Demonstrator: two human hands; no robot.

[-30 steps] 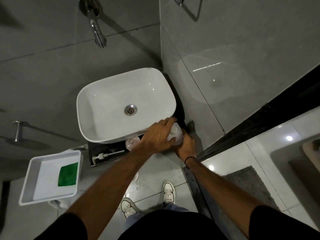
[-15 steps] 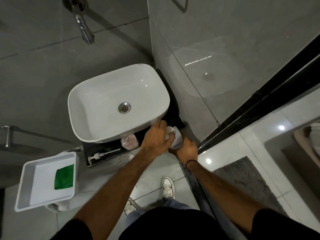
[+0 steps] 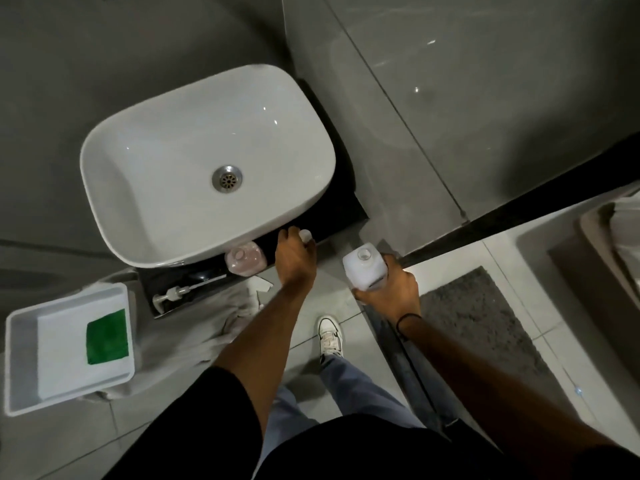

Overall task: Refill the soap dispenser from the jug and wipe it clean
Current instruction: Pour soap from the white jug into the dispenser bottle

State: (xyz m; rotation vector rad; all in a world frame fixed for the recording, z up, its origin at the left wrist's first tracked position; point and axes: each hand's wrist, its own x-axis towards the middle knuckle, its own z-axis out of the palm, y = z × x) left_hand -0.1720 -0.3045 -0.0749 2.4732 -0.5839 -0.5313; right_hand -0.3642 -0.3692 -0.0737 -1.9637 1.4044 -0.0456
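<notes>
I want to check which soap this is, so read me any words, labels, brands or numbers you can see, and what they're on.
No readable text anywhere.
Jug, held by the right hand: plain white, no label showing.
Soap dispenser: no label showing.
Left hand holds a small cap: no marking legible.

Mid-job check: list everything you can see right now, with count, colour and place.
Basin: one, white, on the dark counter.
Soap dispenser: one, pinkish, open-topped, on the counter by the basin's near edge.
Pump: one, white, lying on the counter's near left end.
Jug: one, white, uncapped, off the counter's right end.
Cap: one, white, at the left fingertips.
Tray: one, white, lower left.
Cloth: one, green, in the tray.
Mat: one, grey, on the floor, right.
Left hand: holding the cap.
Right hand: gripping the jug.
</notes>
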